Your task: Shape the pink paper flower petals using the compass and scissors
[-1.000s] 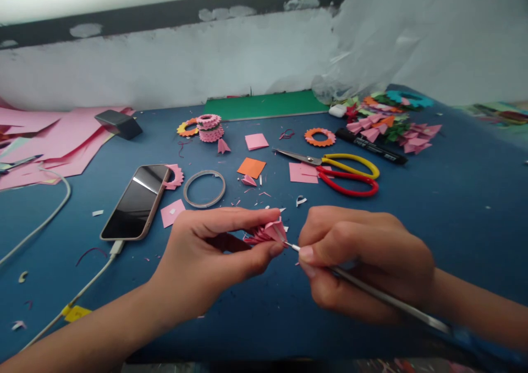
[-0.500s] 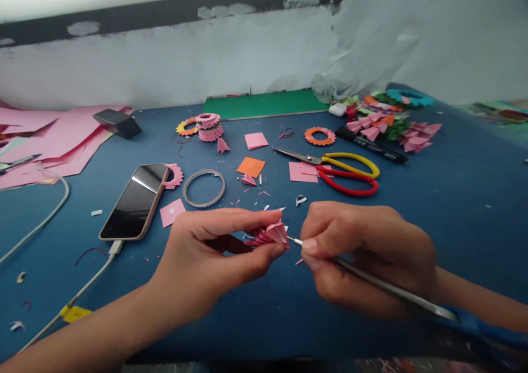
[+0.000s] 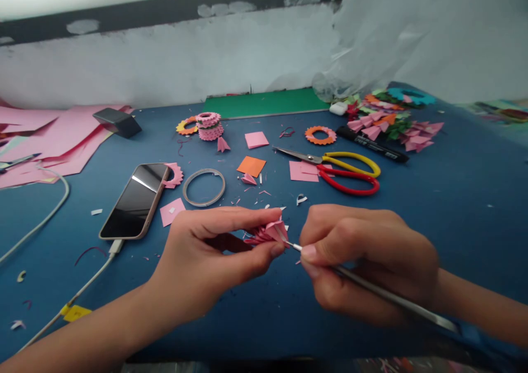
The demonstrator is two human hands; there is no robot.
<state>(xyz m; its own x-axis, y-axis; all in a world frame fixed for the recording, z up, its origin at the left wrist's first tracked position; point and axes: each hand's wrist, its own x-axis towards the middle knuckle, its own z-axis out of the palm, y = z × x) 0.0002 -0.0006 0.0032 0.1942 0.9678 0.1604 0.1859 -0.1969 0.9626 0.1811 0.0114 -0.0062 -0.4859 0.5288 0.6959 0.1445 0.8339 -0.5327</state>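
Fingers of the left hand (image 3: 214,252): pinched narrow on a small, pleated pink paper piece (image 3: 275,231), forefinger stretched straight along its upper side, thumb pressed up from below.
Left palm and wrist: hand turned thumb side up, a gap between forefinger and thumb behind the pinch, forearm slanting in from the lower left corner.
Fingers of the right hand (image 3: 367,257): closed like a pen grip around a slim, silvery metal tool (image 3: 388,295), thumb and forefinger together near its white front end, the others curled underneath.
Right wrist: just above the blue counter's (image 3: 256,318) near edge as I see it, forearm running off to the right.
Tool: slants down rightward to a blurred blue end; its thin tip meets the paper piece's right end.
Beyond the hands: scissors with one yellow and one red handle (image 3: 350,164), lying open-handled over pink paper squares (image 3: 303,171).
Left of them: a grey ring of tape (image 3: 186,181) and a dark-screened phone (image 3: 135,202).
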